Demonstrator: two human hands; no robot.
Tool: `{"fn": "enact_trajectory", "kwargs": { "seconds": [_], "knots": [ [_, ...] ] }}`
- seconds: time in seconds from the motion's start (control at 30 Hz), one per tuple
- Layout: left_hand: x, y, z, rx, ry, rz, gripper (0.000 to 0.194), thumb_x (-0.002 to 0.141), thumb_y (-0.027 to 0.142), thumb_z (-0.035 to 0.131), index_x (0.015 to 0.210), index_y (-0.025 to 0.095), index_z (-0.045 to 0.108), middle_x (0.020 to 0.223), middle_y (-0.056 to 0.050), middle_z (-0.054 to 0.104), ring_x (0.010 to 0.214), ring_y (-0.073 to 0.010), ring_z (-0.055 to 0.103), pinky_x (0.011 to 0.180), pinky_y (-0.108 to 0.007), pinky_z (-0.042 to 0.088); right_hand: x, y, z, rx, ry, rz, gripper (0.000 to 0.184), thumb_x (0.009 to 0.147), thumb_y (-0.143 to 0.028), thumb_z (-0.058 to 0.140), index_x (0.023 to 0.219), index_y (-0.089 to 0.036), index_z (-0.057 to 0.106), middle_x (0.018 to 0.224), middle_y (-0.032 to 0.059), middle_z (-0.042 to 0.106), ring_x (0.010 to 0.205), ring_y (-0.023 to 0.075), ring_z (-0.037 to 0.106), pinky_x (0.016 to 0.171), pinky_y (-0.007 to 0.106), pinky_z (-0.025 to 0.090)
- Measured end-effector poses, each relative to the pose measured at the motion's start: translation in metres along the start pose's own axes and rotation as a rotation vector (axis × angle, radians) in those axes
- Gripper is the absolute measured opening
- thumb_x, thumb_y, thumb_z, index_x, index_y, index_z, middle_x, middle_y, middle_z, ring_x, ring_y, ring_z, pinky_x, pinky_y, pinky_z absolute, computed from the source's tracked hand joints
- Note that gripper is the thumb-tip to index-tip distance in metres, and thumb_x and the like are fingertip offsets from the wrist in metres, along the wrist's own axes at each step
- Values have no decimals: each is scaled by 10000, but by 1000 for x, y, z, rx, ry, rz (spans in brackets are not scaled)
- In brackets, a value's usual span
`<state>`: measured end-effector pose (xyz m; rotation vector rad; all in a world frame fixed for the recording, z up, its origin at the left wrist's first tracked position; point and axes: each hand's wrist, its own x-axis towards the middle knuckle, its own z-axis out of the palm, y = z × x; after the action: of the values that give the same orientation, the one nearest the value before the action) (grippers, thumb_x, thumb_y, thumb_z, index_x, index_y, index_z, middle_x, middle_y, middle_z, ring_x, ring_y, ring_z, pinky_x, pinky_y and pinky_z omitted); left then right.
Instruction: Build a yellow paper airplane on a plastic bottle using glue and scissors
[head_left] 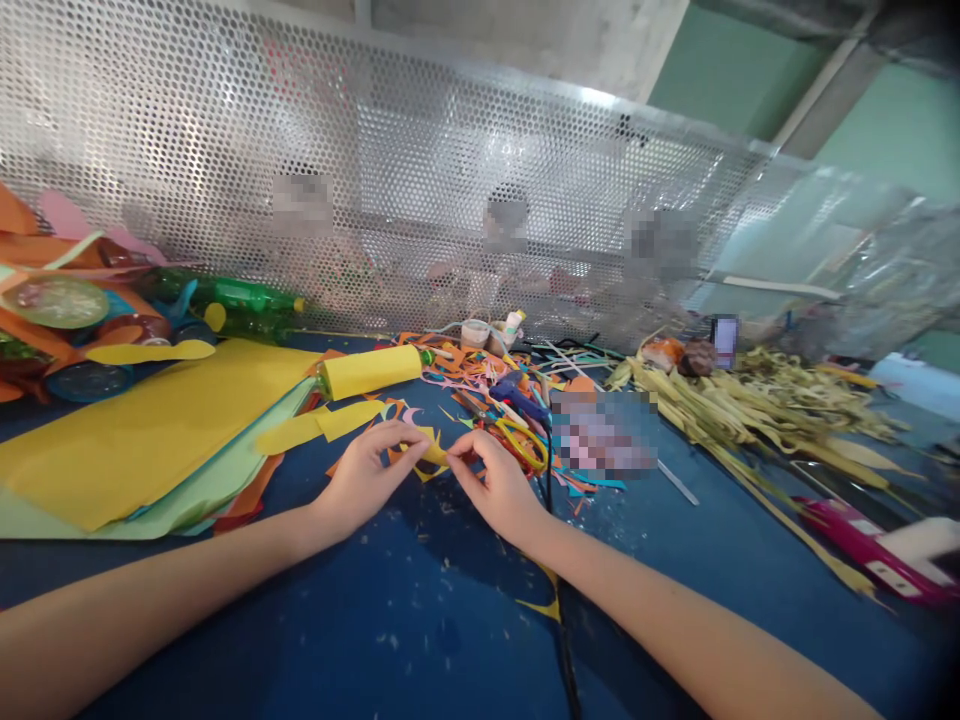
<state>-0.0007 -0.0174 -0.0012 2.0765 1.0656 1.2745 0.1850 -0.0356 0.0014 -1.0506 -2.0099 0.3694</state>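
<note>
Just above the blue tabletop [420, 640], a small curved piece of yellow paper [433, 452] stretches between my two hands. My left hand [375, 472] pinches one end between thumb and fingers. At the other end, the fingertips of my right hand [501, 488] are closed on it. Beyond my left hand lie yellow paper cutouts [319, 425] and a bottle wrapped in yellow paper [373, 373]. Close to my right hand are yellow-handled scissors [534, 452] and a blue glue gun [519, 396], among coloured paper scraps [465, 365].
A stack of coloured paper [157, 430] lies left, with decorated plastic bottles [60, 300] behind. Dried husks [750, 400] and a magenta tool [862, 545] are at right. A black cable [564, 640] crosses the table. People sit behind a perforated metal screen [420, 160].
</note>
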Motion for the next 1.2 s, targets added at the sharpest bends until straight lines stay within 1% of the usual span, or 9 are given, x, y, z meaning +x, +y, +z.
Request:
{"fn": "enact_trajectory", "kwargs": {
  "seconds": [0.17, 0.37, 0.47, 0.57, 0.67, 0.83, 1.0, 1.07, 1.2],
  "knots": [
    [0, -1, -1, -34, 36, -78, 191, 866, 331, 444, 868, 194, 578, 850, -24, 622, 814, -163, 579, 784, -301, 452, 0, 5, 3, 56, 11, 51, 97, 870, -212, 448, 859, -206, 545, 827, 29, 580, 762, 153, 562, 706, 282, 471],
    [4, -5, 1, -42, 18, -97, 279, 737, 320, 624, 980, 195, 570, 1048, -55, 605, 1025, -213, 533, 933, -364, 381, 0, 9, 3, 297, 132, 171, 122, 866, -311, 472, 820, -203, 507, 801, 25, 578, 739, 157, 595, 698, 282, 492],
    [5, -9, 1, -135, 19, -175, 193, 789, 334, 558, 889, 176, 605, 937, -48, 634, 924, -203, 570, 866, -341, 425, 1, 8, 2, 397, 136, 216, 211, 891, -363, 411, 815, -205, 528, 751, 22, 593, 683, 155, 599, 675, 284, 500],
    [6, -13, 1, -324, 1, -247, 246, 807, 380, 534, 870, 158, 617, 893, -46, 643, 840, -188, 585, 784, -299, 458, 3, 11, 4, 517, 134, 267, 298, 906, -408, 340, 865, -210, 558, 792, 40, 623, 648, 162, 594, 630, 296, 512],
    [5, -15, 1, -440, -41, -290, 259, 806, 393, 543, 865, 159, 637, 872, -33, 655, 811, -176, 582, 759, -270, 454, 4, 17, 8, 564, 87, 335, 285, 881, -429, 391, 932, -216, 574, 820, 42, 637, 657, 172, 607, 609, 301, 524],
    [3, -14, 1, -515, -98, -299, 276, 809, 380, 547, 969, 184, 656, 979, -35, 663, 883, -188, 571, 805, -280, 440, 3, 19, 9, 462, -49, 313, 290, 876, -400, 418, 1032, -229, 592, 933, 32, 644, 793, 176, 617, 732, 306, 509],
    [3, -8, -1, -426, -58, -216, 214, 791, 346, 576, 883, 190, 690, 1018, -46, 621, 1006, -210, 514, 909, -315, 382, 1, 13, 4, 397, -137, 255, 348, 900, -406, 354, 1117, -239, 569, 1022, 23, 632, 928, 191, 580, 833, 326, 456],
    [4, -4, -2, -394, -25, -178, 200, 783, 341, 584, 820, 180, 697, 978, -54, 596, 989, -210, 510, 908, -332, 385, 1, 12, 3, 386, -180, 224, 351, 901, -403, 355, 1160, -249, 535, 1027, 21, 628, 940, 194, 567, 865, 341, 433],
    [4, -2, -3, -375, -67, -161, 214, 801, 339, 554, 832, 180, 695, 922, -54, 601, 915, -193, 534, 882, -345, 412, 0, 11, 1, 424, -265, 202, 367, 897, -402, 372, 1227, -266, 456, 983, 20, 622, 925, 194, 564, 897, 367, 410]
  ]
}}
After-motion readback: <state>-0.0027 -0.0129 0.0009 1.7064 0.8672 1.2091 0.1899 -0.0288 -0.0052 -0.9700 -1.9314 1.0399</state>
